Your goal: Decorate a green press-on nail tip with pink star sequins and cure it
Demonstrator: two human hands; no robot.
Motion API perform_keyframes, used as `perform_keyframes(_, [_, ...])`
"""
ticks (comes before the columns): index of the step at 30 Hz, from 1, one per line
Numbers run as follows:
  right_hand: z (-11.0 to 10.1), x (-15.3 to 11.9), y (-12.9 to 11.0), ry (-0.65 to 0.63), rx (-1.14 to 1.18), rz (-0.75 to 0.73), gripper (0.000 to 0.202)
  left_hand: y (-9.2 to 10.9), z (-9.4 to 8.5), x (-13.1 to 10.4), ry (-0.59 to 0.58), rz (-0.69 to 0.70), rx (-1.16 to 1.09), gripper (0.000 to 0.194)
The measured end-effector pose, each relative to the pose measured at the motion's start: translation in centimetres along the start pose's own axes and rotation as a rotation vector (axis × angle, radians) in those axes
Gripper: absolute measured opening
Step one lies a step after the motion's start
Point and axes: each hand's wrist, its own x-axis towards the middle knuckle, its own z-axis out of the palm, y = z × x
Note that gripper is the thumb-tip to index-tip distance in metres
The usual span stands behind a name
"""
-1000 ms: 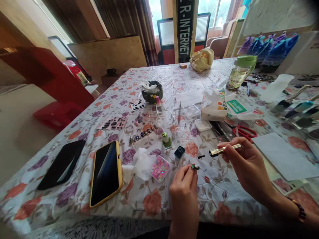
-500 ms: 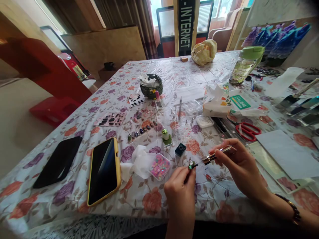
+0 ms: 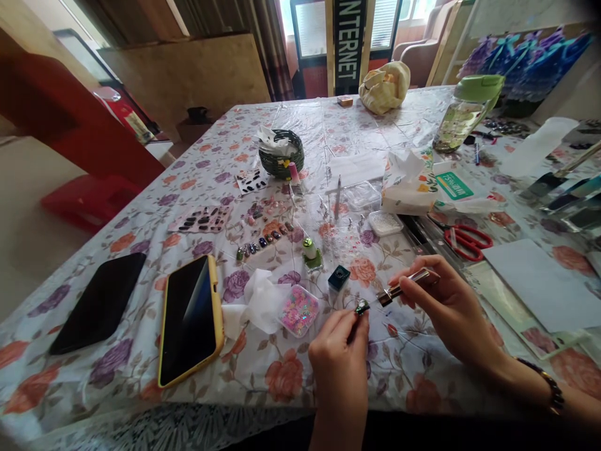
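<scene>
My left hand [image 3: 340, 351] pinches a small dark green artificial nail [image 3: 361, 307] with a pale decoration on it between thumb and fingertips. In my right hand [image 3: 436, 307] is a shiny brownish nail polish brush cap [image 3: 404, 287], held slantwise with its lower end toward the nail. The thin brush tip is too small to tell whether it touches. Just beyond them stands an uncapped dark teal polish bottle [image 3: 339, 277]. A green polish bottle [image 3: 311, 255] with a white cap is behind that. Left of my left hand lies a clear box of pink and colourful sequins [image 3: 299, 310].
Two phones, one black [image 3: 98, 304] and one yellow-cased [image 3: 191, 321], lie at left beside crumpled tissue [image 3: 263, 304]. A row of finished nails [image 3: 264, 242] and a woven basket [image 3: 282, 153] sit farther back. Red-handled scissors [image 3: 467, 241], a tissue pack [image 3: 408, 185] and a green-lidded jug [image 3: 464, 116] are at right.
The nail in my left hand has turned a little. My right hand has shifted the brush cap slightly up and left. The whole view has tilted slightly downward.
</scene>
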Motion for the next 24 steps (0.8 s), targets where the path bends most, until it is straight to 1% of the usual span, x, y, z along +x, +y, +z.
perform_keyframes(9, [-0.1,0.0,0.05,0.013,-0.005,0.038,0.018,-0.08,0.04,-0.02,0.019,0.018,0.014,0.009])
perform_keyframes(18, [-0.21,0.25,-0.01,0.052,0.012,0.015,0.016,0.05,-0.01,-0.04,0.001,0.003,0.02,0.009])
perform_keyframes(24, [-0.03,0.05,-0.31,0.016,0.009,0.028,0.017,0.1,-0.1,0.02,0.007,0.008,0.017,0.008])
